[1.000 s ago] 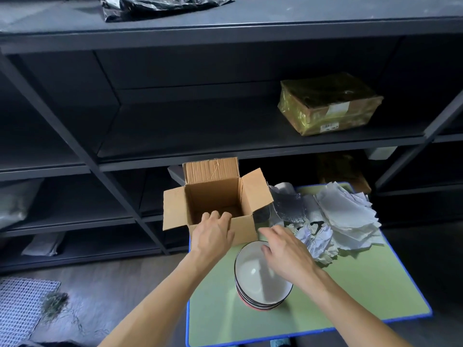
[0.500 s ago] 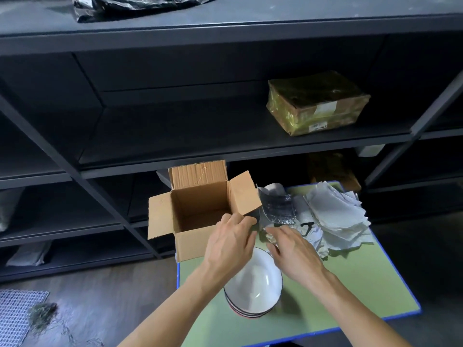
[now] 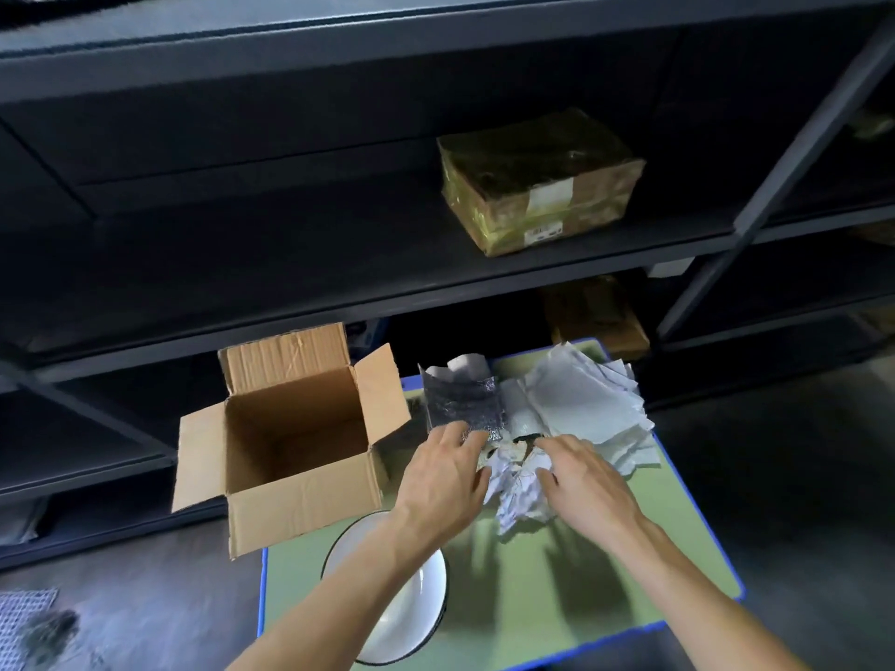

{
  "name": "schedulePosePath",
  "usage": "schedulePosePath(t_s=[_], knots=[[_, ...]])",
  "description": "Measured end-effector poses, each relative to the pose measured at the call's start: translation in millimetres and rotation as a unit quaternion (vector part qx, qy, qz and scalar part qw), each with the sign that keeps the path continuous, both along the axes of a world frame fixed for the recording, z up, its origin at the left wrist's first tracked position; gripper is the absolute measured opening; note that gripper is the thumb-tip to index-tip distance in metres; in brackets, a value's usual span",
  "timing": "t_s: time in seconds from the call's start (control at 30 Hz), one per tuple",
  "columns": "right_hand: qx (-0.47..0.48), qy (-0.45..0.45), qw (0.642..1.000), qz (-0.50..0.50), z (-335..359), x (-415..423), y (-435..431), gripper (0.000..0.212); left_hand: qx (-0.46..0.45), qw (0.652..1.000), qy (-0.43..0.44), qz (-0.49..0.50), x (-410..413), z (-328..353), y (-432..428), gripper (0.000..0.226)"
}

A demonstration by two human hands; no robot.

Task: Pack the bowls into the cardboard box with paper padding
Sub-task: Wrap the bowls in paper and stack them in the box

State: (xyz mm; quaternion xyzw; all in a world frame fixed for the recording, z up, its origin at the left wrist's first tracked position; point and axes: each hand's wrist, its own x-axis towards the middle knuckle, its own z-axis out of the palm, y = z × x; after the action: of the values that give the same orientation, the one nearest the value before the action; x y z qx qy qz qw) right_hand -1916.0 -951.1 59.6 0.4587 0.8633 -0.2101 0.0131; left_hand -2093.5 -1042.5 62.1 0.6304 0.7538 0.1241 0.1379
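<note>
Both hands are at the paper, none of it lifted yet. Left hand (image 3: 445,477): fingers nearly straight, tips laid on the lower edge of the dark printed sheet (image 3: 462,404) and the top of the crumpled paper (image 3: 516,501), gripping nothing that I can see. Right hand (image 3: 588,481): fingers bent down into the same crumpled paper; cannot tell whether they have closed on it. Loose sheets (image 3: 576,404) are heaped behind, at the far right of the table (image 3: 581,588). The cardboard box (image 3: 300,496) stands open at the table's far left, flaps out, and its visible interior shows only bare card. The bowls (image 3: 407,617) sit stacked near the front left, close to the table's front edge, apart from the box. Risks, as judged: (1) the left forearm (image 3: 339,605) crosses directly above the stack, so a low pull back toward the box could catch the top rim and push the stack toward the near edge. (2) The box's near left corner appears to hang past the table's left edge, so weight placed on that side could tip it off. (3) If a thin wad goes in, bowls would rest on nearly bare card. (4) Dragging the wad may pull loose sheets off the heap.
</note>
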Motion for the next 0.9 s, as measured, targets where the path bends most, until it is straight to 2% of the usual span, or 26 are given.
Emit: schedulePosePath(t_s=[0.17,0.3,0.5,0.7,0.9], knots=[[0.02,-0.025,0.999,-0.012,-19,26,39,0.04,-0.024,1.0,-0.002,-0.006,17,-13,36,0.044],[0.046,-0.099,0.994,-0.011,-38,45,70,0.049,-0.05,0.998,-0.003,-0.025,32,-19,68,0.044],[0.134,-0.11,0.984,0.029,-49,53,89,0.038,-0.076,0.996,-0.008,-0.04,46,-27,91,0.044],[0.162,-0.036,0.985,0.043,-39,59,91,0.033,-0.063,0.997,-0.032,-0.02,46,-32,90,0.038],[0.189,0.071,0.979,0.006,-16,60,80,0.024,-0.054,0.99,-0.126,0.039,43,-24,94,0.037]])
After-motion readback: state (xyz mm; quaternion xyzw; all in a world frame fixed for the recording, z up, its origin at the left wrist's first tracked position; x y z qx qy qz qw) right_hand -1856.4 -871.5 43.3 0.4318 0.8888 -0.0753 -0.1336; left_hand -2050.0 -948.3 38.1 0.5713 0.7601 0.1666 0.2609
